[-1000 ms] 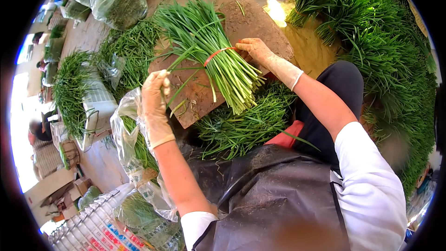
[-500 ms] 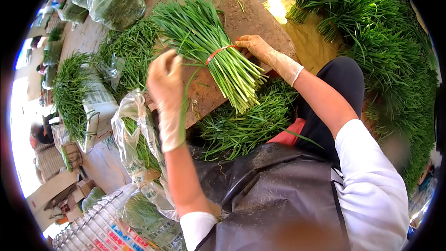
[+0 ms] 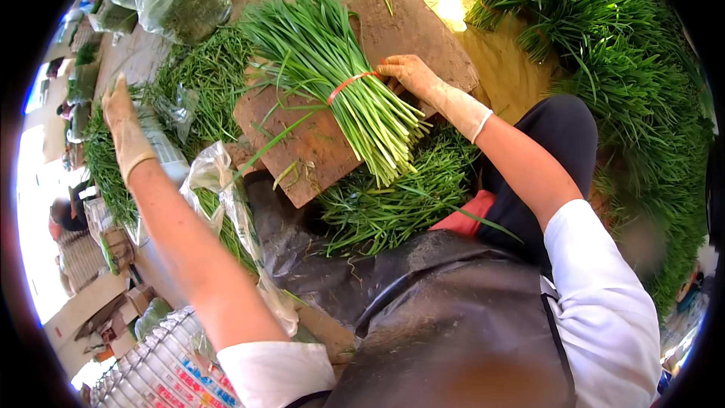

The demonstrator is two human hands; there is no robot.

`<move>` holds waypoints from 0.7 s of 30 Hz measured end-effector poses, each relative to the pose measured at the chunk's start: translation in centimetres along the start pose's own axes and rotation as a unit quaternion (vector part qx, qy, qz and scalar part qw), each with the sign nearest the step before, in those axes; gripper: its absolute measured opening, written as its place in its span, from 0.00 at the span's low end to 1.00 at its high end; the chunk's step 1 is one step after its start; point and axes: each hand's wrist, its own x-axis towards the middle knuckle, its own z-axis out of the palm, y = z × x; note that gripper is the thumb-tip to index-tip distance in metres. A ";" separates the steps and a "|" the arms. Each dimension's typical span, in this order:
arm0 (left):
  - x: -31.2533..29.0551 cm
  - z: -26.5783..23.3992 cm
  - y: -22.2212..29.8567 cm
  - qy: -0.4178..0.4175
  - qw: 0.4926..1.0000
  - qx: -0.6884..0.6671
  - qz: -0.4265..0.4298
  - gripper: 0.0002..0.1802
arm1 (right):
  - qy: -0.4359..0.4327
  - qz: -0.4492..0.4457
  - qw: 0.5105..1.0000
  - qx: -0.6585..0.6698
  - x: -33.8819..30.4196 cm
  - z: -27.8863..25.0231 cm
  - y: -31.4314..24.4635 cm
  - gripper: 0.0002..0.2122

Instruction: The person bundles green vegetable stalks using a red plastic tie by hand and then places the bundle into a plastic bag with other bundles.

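Note:
A thick bunch of garlic chives (image 3: 377,125) lies across a brown, dirt-smeared board (image 3: 302,170), its pale cut ends toward me. A red band (image 3: 351,86) runs round its stems. My right hand (image 3: 411,79), in a thin, stained glove, closes its fingers on the band at the bunch's right side. Away to the left, my left hand (image 3: 127,121), gloved too, stretches out over a pale plastic basket (image 3: 160,143) heaped with loose chives (image 3: 107,162). Its fingers are extended, and I see nothing held in them. One loose leaf (image 3: 276,140) trails off the board's left side.
Many chive bunches (image 3: 604,68) are massed along the right. Cut leaves (image 3: 408,204) lie between the board and my dark apron (image 3: 453,310). Clear plastic bags (image 3: 185,0) of greens stand at the far left, and a crumpled bag (image 3: 208,170) hangs near my left arm.
My left hand has swung out from beside the bunch to the far left, over the basket. A leaf that hung by it now lies across the board's edge. My right hand stays at the band.

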 end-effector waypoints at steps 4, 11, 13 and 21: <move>-14.7 12.1 13.7 -0.044 0.994 -0.054 -0.087 0.47 | 0.075 -0.267 0.729 -0.626 -0.6 -12.2 1.8 0.11; -43.0 16.5 18.9 -0.502 0.845 -0.161 -0.089 0.36 | 0.029 0.017 0.936 -0.351 1.7 -8.0 -3.3 0.10; -42.1 20.1 19.2 -0.452 0.850 -0.252 -0.097 0.45 | 0.006 0.108 0.967 -0.230 1.9 -6.9 -4.2 0.13; -35.6 22.0 25.2 -0.388 0.653 -0.560 -0.331 0.29 | -0.050 -0.014 0.994 -0.092 1.6 -2.5 -3.7 0.14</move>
